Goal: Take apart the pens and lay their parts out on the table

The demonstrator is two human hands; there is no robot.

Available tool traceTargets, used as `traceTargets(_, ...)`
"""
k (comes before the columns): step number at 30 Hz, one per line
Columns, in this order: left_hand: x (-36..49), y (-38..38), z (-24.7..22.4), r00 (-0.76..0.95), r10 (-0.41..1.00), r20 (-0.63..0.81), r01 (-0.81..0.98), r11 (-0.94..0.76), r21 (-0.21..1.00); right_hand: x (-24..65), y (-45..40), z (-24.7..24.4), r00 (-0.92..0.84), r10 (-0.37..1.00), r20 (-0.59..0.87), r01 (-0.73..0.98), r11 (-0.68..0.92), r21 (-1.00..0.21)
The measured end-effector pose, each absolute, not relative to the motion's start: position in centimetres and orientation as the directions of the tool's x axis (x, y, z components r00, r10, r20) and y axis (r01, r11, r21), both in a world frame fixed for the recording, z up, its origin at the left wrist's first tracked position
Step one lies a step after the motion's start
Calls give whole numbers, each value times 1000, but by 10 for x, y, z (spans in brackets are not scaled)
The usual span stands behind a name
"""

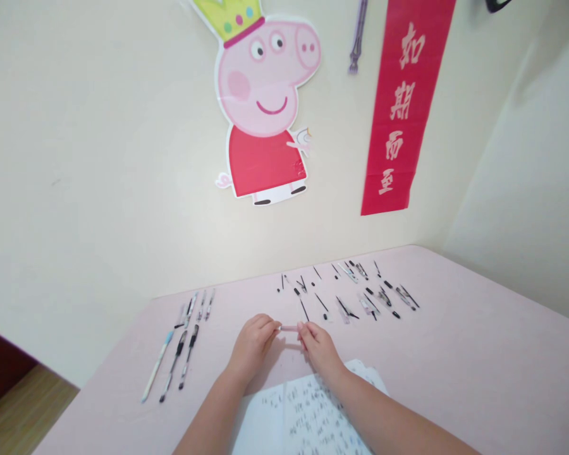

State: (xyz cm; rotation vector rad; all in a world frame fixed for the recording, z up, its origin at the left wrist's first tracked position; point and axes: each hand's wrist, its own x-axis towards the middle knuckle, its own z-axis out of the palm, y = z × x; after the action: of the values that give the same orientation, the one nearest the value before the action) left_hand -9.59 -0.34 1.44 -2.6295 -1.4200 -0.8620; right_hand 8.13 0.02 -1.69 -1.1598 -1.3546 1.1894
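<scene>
My left hand [255, 343] and my right hand [319, 349] are close together over the front middle of the table. Between them runs a slim, pinkish clear pen barrel [289, 328], level, with one end pinched in each hand's fingers. Its ends are hidden by the fingertips. Below my wrists lies an open notebook [263, 424] with handwriting on its pages. Just beyond my hands, a thin black pen part [305, 309] rests on the table.
On the pink table [455, 354], a white-and-blue pen [157, 366] and black-gripped pens [188, 357] lie at left. Loose caps, refills and barrels [370, 304] spread across the back right. The wall behind carries a cartoon pig cutout [268, 158] and a red banner [398, 126].
</scene>
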Motion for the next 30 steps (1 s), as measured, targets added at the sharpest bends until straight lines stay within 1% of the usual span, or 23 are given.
traceTargets(2,-96,-4,15,435,763,478,782,-583,219,81,0,-18,-88,992,90,117,101,-988)
traceTargets(4,-96,-3,15,437,765,472,785,-581,215,81,1,-19,-70,985,156,161,165,-973)
traceTargets(7,-98,-2,13,429,770,473,789,-574,219,80,3,-22,-63,975,214,144,221,-965)
traceTargets(10,-99,-2,12,416,768,486,791,-570,224,79,4,-22,-69,977,203,73,208,-975)
traceTargets(12,-100,-2,11,412,769,488,794,-566,221,78,4,-21,-43,979,201,46,203,-978)
traceTargets(15,-98,-2,12,419,771,480,798,-565,212,79,3,-21,-23,986,168,53,169,-984)
traceTargets(18,-97,-2,14,429,769,474,795,-571,206,79,2,-23,-84,993,82,83,89,-993)
traceTargets(20,-97,-2,14,432,771,468,795,-570,207,79,1,-24,-109,992,68,109,80,-991)
traceTargets(23,-98,-3,14,428,777,462,798,-565,212,79,1,-25,-111,987,117,132,132,-982)
traceTargets(27,-99,-3,15,422,780,462,801,-560,213,79,2,-23,-73,974,216,120,223,-967)
traceTargets(30,-99,-4,15,414,789,454,807,-549,218,79,2,-21,-49,970,240,110,244,-963)
